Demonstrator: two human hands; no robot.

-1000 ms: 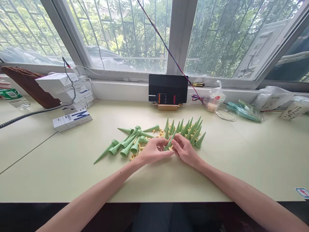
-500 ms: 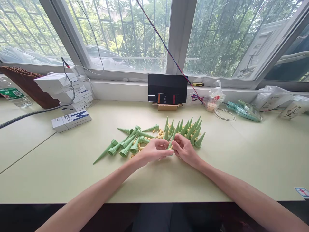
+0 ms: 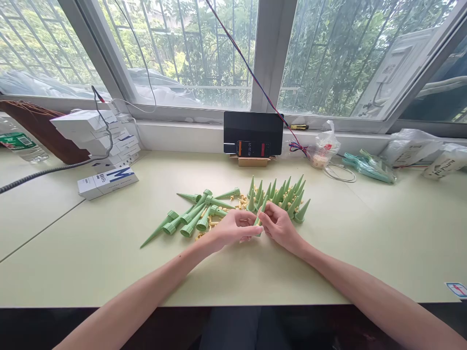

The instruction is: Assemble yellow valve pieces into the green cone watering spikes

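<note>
My left hand (image 3: pixel 235 226) is closed round the lower end of a green plastic watering spike (image 3: pixel 260 214), its pointed tip upward and leaning right. My right hand (image 3: pixel 280 224) pinches the same spike from the other side. A bit of yellow shows on the spike between the fingers; what it is I cannot make out. Just behind my hands stand several green spikes (image 3: pixel 292 206) on their wide ends, points up. To the left, more green spikes (image 3: pixel 189 216) lie loosely heaped, with small yellow plastic pegs (image 3: pixel 241 200) scattered among and behind them.
A phone (image 3: pixel 253 148) showing a timer leans against a dark screen (image 3: pixel 233 127) at the back. White boxes (image 3: pixel 108 183) and a plastic bottle (image 3: pixel 24 143) sit at the left. Along the back right lie a bagged cup (image 3: pixel 323 153), a coiled white cable (image 3: pixel 341 173) and a teal bundle (image 3: pixel 368 166).
The held spike has tilted slightly to the right, and less of the yellow bit shows between my fingers. Both hands stay almost in place.
</note>
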